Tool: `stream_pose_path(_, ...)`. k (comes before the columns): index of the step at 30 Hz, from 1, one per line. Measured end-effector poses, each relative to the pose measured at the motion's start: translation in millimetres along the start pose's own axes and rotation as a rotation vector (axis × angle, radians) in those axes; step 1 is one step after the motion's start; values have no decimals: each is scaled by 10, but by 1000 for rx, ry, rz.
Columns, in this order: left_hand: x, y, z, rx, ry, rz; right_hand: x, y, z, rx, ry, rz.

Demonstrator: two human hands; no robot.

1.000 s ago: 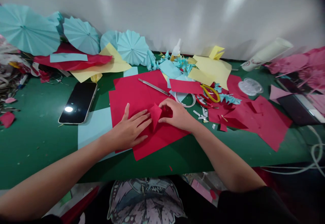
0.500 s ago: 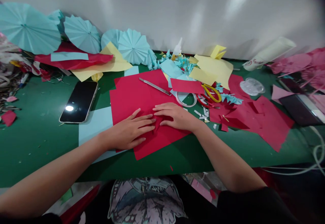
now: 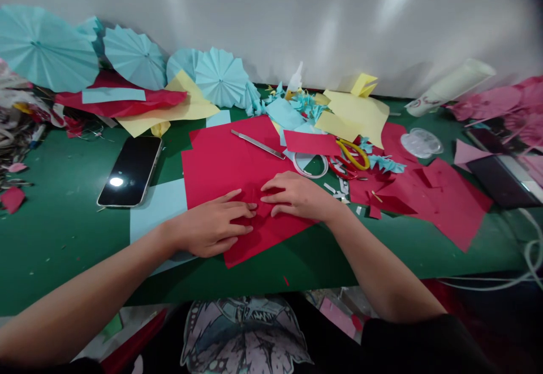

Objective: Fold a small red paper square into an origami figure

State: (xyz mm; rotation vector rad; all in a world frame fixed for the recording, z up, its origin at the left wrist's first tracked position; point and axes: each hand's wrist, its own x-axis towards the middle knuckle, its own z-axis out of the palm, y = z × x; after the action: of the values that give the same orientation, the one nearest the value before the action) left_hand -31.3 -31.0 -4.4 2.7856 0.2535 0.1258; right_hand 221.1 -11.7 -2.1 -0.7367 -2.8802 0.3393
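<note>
Red paper lies on green tabletop, grey wall behind.

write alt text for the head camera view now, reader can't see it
Two bare hands, left and right, rest fingers spread on layered red paper at a green table. A phone lies left, scissors and tape right; pleated blue paper fans stand behind.
</note>
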Motion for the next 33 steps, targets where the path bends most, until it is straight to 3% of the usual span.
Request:
stream_pose_path(6,-13,8,24,-32,11,-10,-3,4,28,35,49,8)
stream_pose_path(13,4,11,32,-57,17,-41,97,-56,154,86,184,169)
stream_pose_path(25,4,48,55,-6,66,-66,159,-153,239,106,177,371)
stream_pose_path(33,15,85,61,47,62,-100,172,-163,258,55,160,375)
